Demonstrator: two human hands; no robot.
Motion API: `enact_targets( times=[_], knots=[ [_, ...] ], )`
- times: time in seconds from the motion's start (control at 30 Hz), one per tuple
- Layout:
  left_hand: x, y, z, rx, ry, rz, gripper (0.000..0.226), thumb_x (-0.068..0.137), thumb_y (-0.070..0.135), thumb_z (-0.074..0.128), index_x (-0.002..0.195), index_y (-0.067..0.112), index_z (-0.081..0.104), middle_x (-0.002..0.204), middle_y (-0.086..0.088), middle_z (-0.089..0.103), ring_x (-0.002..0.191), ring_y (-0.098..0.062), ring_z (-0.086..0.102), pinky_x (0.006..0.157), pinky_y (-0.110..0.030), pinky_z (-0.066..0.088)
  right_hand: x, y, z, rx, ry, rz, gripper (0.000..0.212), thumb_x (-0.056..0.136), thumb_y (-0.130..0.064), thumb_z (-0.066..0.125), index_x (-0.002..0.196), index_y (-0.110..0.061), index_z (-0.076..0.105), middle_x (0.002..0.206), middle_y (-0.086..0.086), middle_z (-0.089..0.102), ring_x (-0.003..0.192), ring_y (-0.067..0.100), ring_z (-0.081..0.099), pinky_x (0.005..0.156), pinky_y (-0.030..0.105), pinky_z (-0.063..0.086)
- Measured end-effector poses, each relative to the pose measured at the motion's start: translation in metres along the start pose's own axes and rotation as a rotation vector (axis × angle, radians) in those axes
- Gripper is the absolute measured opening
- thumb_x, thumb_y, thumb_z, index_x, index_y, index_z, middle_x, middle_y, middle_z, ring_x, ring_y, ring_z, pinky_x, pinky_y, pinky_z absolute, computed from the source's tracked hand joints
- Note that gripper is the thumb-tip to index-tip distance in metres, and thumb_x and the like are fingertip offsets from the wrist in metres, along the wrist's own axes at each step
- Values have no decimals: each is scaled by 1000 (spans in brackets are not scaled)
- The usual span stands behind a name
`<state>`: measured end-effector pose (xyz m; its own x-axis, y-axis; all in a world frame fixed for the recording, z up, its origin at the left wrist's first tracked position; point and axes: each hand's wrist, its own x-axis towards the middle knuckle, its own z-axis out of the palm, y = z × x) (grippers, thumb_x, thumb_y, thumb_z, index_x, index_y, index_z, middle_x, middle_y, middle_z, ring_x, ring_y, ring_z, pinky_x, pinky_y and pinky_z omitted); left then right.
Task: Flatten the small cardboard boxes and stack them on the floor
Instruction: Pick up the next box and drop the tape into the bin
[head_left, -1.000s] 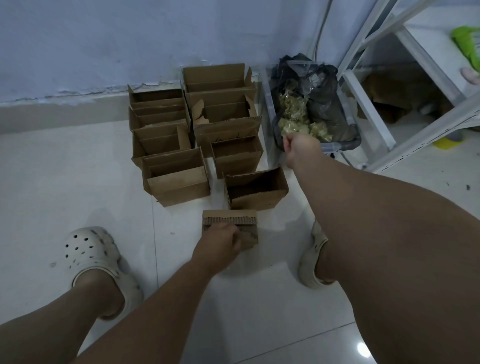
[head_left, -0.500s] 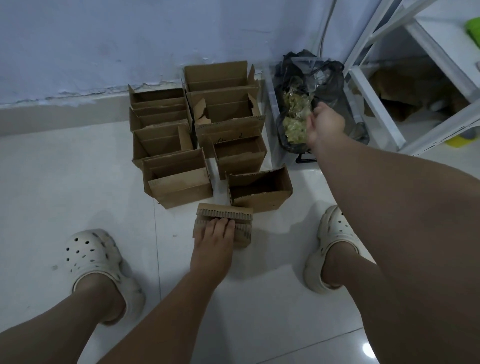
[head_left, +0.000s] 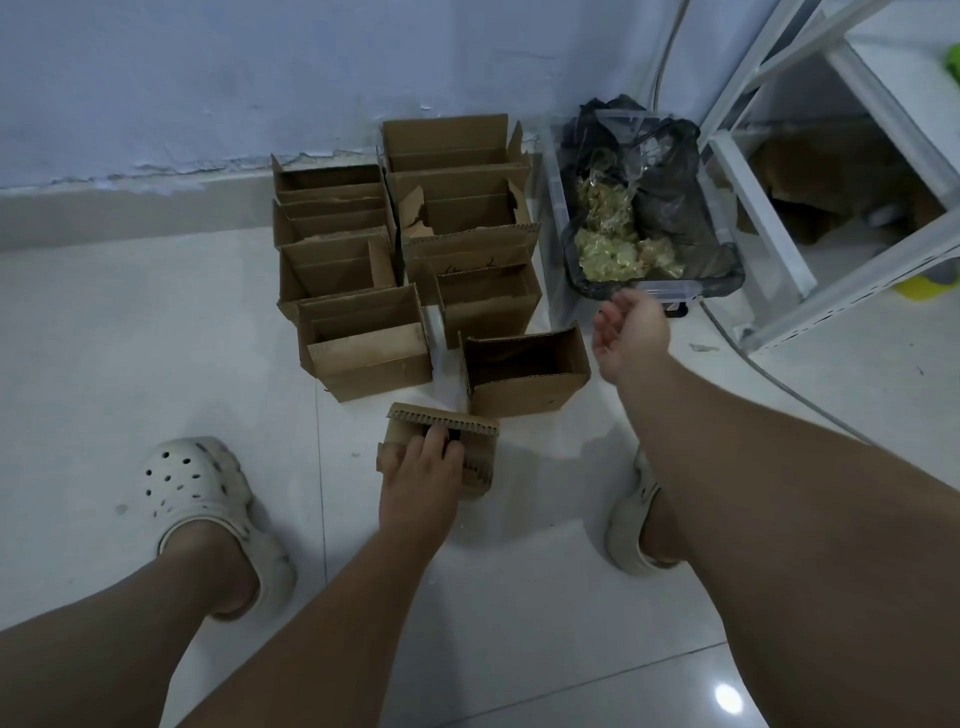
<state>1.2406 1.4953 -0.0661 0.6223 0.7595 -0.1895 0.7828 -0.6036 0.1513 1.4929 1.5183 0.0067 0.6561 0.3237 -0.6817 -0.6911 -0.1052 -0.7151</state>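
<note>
Early-to-middle stretch of the job, going by the floor (head_left: 104, 338). Just one short flat pile (head_left: 478, 457) done so far, sitting between the clogs (head_left: 197, 488), versus a whole bunch of open boxes (head_left: 358, 270) standing in two rows back toward the wall (head_left: 208, 78).

Pressing down on that pile with the left hand (head_left: 421, 480), fingers laid fairly straight across the top, not really gripping anything. Looks like pinning it to stop any springing back or sliding.

Nothing in the right hand (head_left: 631, 332). Loose, fingers relaxed and a bit curled, hanging in the air just right of the nearest open box (head_left: 524, 371) and just short of the bin (head_left: 717, 288) with the black bag. Not touching either one.

Next up, probably: going for that nearest box, being right behind the pile and closest to the free hand. Calls for a pinch on one wall, a lift off the floor, then a squeeze on opposite corners to fold it flat. No telling about tape on the bottom flaps from here, so maybe some popping open first. Then down onto the pile, edges lined up, left hand out of the way for a second. Also worth going gentle on the torn box (head_left: 457, 213) further back, likely floppier.
</note>
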Motion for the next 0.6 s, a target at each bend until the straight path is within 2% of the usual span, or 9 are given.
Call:
enact_targets(
  times=[0.1, 0.23, 0.33, 0.4, 0.47, 0.53, 0.6],
  knots=[
    [1, -1, -6, 2, -32, -3, 23, 90, 17, 51, 113, 22, 52, 132, 1, 44, 113, -17, 48, 96, -37, 30, -15, 26, 1, -122, -24, 38, 11, 90, -22, 55, 90, -14, 63, 77, -2, 64, 68, 11, 57, 66, 24, 45],
    [0, -6, -15, -13, -70, 32, 22, 92, 14, 48, 113, 19, 53, 149, -4, 32, 120, -20, 49, 100, -35, 30, -33, 49, 4, -419, -135, 37, 11, 90, -22, 58, 85, -15, 64, 72, -3, 64, 60, 9, 55, 56, 23, 40],
    [-4, -5, -27, -68, -95, -9, 19, 91, 11, 49, 109, 15, 51, 146, -10, 34, 114, -25, 52, 94, -33, 38, -45, 61, 2, -743, -238, -93, 10, 91, -18, 56, 84, -17, 63, 79, 1, 62, 69, 14, 55, 65, 27, 44],
    [-8, -3, -36, -140, -102, -57, 20, 90, 7, 50, 110, 11, 48, 140, -13, 39, 104, -28, 57, 81, -34, 47, -56, 70, -5, -935, -287, -148, 10, 91, -15, 54, 94, -16, 64, 87, 2, 62, 81, 17, 58, 76, 31, 50],
    [-12, 0, -43, -256, -98, -79, 20, 91, 10, 48, 110, 10, 45, 132, -13, 46, 100, -28, 56, 74, -33, 46, -68, 79, -14, -1085, -345, -145, 19, 90, -17, 55, 108, -17, 61, 97, 1, 59, 94, 20, 58, 87, 35, 50],
    [-15, 4, -50, -447, -93, -160, 18, 94, 16, 44, 111, 10, 47, 121, -14, 54, 97, -25, 55, 71, -28, 41, -82, 87, -22, -1131, -408, -99, 32, 90, -25, 58, 121, -16, 57, 101, 0, 56, 93, 18, 55, 83, 32, 46],
    [-16, 9, -56, -549, -54, -215, 15, 95, 16, 45, 107, 8, 50, 106, -15, 61, 91, -27, 58, 67, -26, 40, -95, 94, -28, -1076, -428, -47, 40, 92, -34, 57, 129, -17, 55, 110, 0, 56, 94, 16, 52, 82, 30, 41]
  ],
)
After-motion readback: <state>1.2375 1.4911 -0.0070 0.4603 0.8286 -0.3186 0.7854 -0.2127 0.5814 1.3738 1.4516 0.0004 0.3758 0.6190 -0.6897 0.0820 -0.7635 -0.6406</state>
